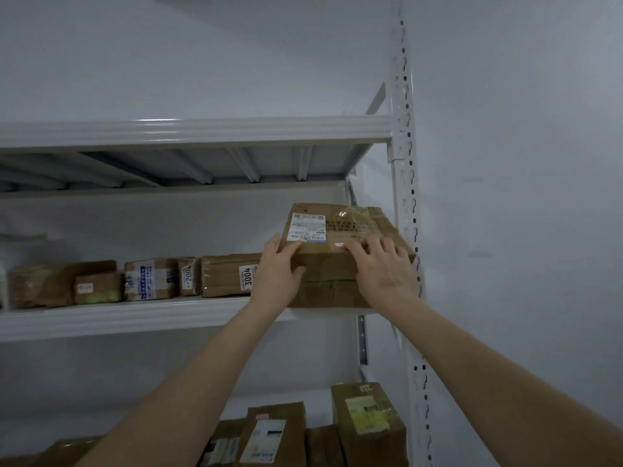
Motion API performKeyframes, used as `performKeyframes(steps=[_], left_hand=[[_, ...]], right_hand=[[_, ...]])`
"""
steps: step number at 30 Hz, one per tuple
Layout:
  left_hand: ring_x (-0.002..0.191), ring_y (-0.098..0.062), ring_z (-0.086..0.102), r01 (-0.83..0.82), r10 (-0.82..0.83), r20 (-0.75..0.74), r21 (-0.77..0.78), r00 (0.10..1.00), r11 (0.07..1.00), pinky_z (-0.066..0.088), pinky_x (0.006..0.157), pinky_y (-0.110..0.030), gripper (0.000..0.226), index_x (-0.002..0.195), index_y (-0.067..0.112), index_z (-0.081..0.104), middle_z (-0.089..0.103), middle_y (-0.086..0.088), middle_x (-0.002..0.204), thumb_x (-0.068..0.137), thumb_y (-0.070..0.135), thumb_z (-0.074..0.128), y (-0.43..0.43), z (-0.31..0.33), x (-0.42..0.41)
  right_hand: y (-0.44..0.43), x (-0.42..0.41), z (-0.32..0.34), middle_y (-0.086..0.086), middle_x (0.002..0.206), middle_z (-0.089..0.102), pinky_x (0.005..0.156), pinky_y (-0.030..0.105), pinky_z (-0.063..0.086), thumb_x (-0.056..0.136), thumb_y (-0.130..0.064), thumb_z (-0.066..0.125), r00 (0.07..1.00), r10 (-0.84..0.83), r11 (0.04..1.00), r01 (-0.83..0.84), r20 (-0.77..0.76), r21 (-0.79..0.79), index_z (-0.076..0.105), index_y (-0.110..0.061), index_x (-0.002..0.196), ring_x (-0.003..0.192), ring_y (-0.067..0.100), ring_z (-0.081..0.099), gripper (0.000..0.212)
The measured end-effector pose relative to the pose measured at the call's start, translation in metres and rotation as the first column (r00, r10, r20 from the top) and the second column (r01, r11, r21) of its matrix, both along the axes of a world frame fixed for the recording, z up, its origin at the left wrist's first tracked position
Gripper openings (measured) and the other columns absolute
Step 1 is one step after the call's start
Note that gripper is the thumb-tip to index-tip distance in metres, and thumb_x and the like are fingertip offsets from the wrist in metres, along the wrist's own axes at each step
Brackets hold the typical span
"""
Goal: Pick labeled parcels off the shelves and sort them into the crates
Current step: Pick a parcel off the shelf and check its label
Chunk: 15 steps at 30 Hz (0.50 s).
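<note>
1. A taped brown cardboard parcel [340, 230], white-labelled, tops another brown carton [327, 293] at the white metal shelf's [135, 318] 3 o'clock end.
2. The left hand [276, 267] pinches its 8 o'clock corner.
3. The right hand [384, 264] lies spread flat over its 4 o'clock edge.

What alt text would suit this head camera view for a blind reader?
Two bare hands hold a taped, labeled cardboard parcel at the right end of a white metal shelf, the left hand gripping its corner, the right hand spread over its top edge. More parcels sit beside and below.
</note>
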<state>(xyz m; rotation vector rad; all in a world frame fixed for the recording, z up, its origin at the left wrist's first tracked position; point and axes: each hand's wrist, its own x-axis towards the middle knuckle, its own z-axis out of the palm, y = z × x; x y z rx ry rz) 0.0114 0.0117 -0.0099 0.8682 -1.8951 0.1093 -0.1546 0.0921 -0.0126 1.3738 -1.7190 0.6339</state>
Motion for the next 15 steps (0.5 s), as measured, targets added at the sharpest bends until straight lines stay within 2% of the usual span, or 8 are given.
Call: performKeyframes(steps=[3, 6, 9, 12, 15], left_hand=[[0.145, -0.029, 0.015, -0.197, 0.246, 0.211, -0.23, 0.946, 0.953, 0.021, 0.116, -0.043, 0.078, 0.15, 0.021, 0.018, 0.013, -0.007, 0.157, 0.086, 0.019, 0.063, -0.004, -0.012, -0.004], [0.146, -0.034, 0.002, -0.258, 0.329, 0.303, -0.251, 0.894, 0.933, 0.016, 0.117, -0.044, 0.092, 0.152, 0.02, 0.003, 0.002, -0.009, 0.159, 0.084, 0.022, 0.065, -0.01, -0.017, -0.013], [0.146, -0.036, -0.003, -0.217, 0.27, 0.393, -0.173, 0.879, 0.961, 0.016, 0.117, -0.043, 0.086, 0.152, 0.017, 0.002, -0.004, -0.008, 0.16, 0.088, 0.016, 0.058, -0.019, -0.004, -0.024], [0.147, -0.029, -0.005, -0.135, 0.144, 0.413, -0.051, 0.899, 0.99, 0.013, 0.118, -0.038, 0.08, 0.153, 0.015, 0.005, -0.006, -0.007, 0.16, 0.088, 0.004, 0.05, -0.025, 0.004, -0.029], [0.148, -0.021, 0.002, -0.078, 0.108, 0.398, -0.092, 0.911, 0.993, 0.012, 0.117, -0.031, 0.076, 0.152, 0.014, 0.012, 0.0, -0.007, 0.161, 0.087, 0.0, 0.048, -0.028, -0.012, -0.021]], right_hand=[[-0.011, 0.001, 0.001, 0.009, 0.142, 0.04, 0.111, 0.045, 0.025, 0.089, -0.023, 0.056, 0.999, -0.008, 1.0, 0.008, 0.035, -0.015, 0.034, -0.024, 0.138, 0.134, 0.03, 0.033, 0.053], [-0.024, 0.003, -0.004, 0.012, 0.158, 0.012, 0.116, 0.052, 0.006, 0.086, -0.024, 0.06, 0.995, -0.009, 0.998, 0.003, 0.097, 0.062, 0.012, -0.021, 0.15, 0.146, 0.035, 0.004, 0.08], [-0.037, 0.007, -0.014, 0.01, 0.16, -0.008, 0.117, 0.051, 0.002, 0.091, -0.029, 0.055, 0.997, 0.024, 0.982, -0.038, 0.08, 0.185, 0.001, -0.023, 0.152, 0.146, 0.036, -0.009, 0.082], [-0.05, 0.007, -0.023, 0.007, 0.159, -0.017, 0.117, 0.049, 0.005, 0.095, -0.027, 0.048, 0.99, 0.063, 0.955, -0.096, 0.127, 0.28, 0.0, -0.028, 0.152, 0.145, 0.036, -0.012, 0.075], [-0.063, 0.007, -0.026, 0.004, 0.159, -0.017, 0.117, 0.049, 0.005, 0.097, -0.028, 0.042, 0.984, 0.04, 0.952, -0.091, 0.175, 0.291, 0.001, -0.032, 0.152, 0.145, 0.037, -0.013, 0.068]])
